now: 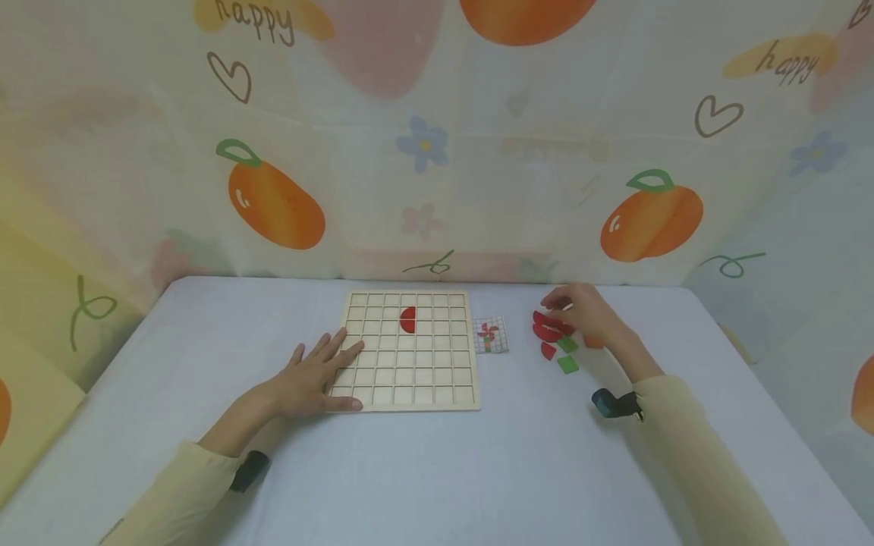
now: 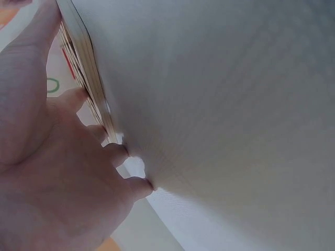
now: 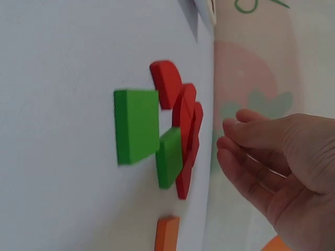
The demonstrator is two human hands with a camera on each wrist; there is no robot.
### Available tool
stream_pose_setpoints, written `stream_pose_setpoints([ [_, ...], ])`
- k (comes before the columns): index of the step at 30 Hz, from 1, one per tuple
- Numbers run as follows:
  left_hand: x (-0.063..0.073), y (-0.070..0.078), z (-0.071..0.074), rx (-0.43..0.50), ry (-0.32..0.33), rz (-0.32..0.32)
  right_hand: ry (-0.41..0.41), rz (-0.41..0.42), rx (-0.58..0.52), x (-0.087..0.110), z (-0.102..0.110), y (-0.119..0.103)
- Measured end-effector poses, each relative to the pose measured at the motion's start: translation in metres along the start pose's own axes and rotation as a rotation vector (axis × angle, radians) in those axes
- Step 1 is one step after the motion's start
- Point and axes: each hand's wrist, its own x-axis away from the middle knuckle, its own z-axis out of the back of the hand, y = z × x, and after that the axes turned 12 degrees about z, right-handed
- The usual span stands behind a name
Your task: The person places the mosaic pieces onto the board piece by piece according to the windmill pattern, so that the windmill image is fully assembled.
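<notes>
My left hand (image 1: 307, 383) lay palm down, fingers spread wide, over the left edge of the wooden grid board (image 1: 405, 402). My thumb stretched along the board's near left corner and my index finger reached onto the squares, while in the left wrist view my outer fingers came down at and beyond the edge, on the white cloth-covered table (image 1: 410, 478).

My right hand (image 1: 580, 309) hung above the loose pieces near the table's far right corner, wrist bent over, fingers partly curled and thumb close to them; the right wrist view showed a narrow gap there, well apart from the pieces.

In the board's raised squares sat a red half-disc shape (image 1: 408, 320), crossing two neighbouring squares toward the far edge, its curve facing left.

Just beside the board's right edge lay a small pattern card (image 1: 501, 334) printed with a red flower.

Farther toward the table's right edge, red pieces (image 1: 546, 333) overlapped in a heap, with one red quarter-round piece (image 1: 548, 350) just nearer me. Two green square pieces (image 1: 568, 365) lay beside them, and an orange piece (image 1: 592, 343) showed partly behind my forearm.
</notes>
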Motion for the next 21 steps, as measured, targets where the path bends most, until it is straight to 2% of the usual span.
stream_pose_setpoints([
  [2,0.0,0.0,0.0,0.003,-0.003,0.005,-0.007,0.002,0.02,0.004,0.003,0.003],
  [11,-0.001,0.001,0.0,0.003,-0.009,0.03,-0.064,-0.114,0.041,0.022,0.009,0.02],
  [21,-0.003,-0.003,-0.002,0.0,-0.004,0.018,-0.067,-0.07,0.049,0.028,0.006,0.025],
])
